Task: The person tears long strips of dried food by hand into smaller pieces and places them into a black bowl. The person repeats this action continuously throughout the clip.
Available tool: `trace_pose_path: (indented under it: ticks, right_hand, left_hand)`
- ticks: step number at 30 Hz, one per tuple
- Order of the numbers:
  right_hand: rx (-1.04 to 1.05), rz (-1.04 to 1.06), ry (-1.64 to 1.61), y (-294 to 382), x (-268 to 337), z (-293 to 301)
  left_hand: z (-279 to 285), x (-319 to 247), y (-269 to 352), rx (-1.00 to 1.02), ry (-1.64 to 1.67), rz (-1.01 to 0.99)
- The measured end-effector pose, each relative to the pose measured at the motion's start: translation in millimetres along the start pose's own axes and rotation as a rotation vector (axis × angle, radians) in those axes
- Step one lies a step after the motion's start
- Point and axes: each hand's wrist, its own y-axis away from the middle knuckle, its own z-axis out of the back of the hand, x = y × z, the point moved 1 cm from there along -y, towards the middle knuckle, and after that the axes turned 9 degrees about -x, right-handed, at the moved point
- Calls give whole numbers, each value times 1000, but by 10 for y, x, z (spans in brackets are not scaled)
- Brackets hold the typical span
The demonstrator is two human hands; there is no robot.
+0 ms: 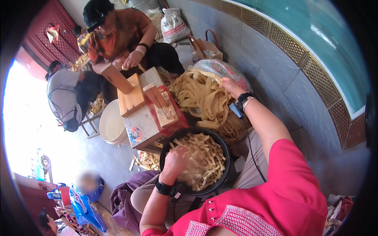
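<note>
My left hand is over a round black basin, low among the short knotted yellow pieces that fill it. Motion blurs its fingers, so whether it holds a piece cannot be told. Stretched out to the upper right, my right hand grips the end of a pale yellow strip. That strip rises from a large heap of long flat strips, which look like bean curd skin. The heap lies in and around a clear plastic bag. The basin rests in front of my lap.
A low table bears two wooden boards with upright blocks, the larger and the smaller. Across it, a co-worker handles a strip. A white bucket stands beside it. Loose pieces lie on the floor. A tiled wall bounds the right.
</note>
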Motion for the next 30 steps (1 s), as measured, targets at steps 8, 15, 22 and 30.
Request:
trace_pose_path:
  ticks: [8, 15, 22, 30]
  right_hand:
    - [147, 183, -592, 847, 2365, 291]
    - [341, 308, -907, 1950, 3552, 444]
    - [282, 503, -1103, 2739, 3772, 795]
    - [376, 621, -1268, 2520, 3655, 1201]
  left_hand:
    - [225, -629, -86, 66, 88, -130]
    - [556, -1078, -281, -92, 551, -44]
    - [594, -1679, -213, 63, 779, -181]
    - [629, -1996, 45, 704, 1238, 87]
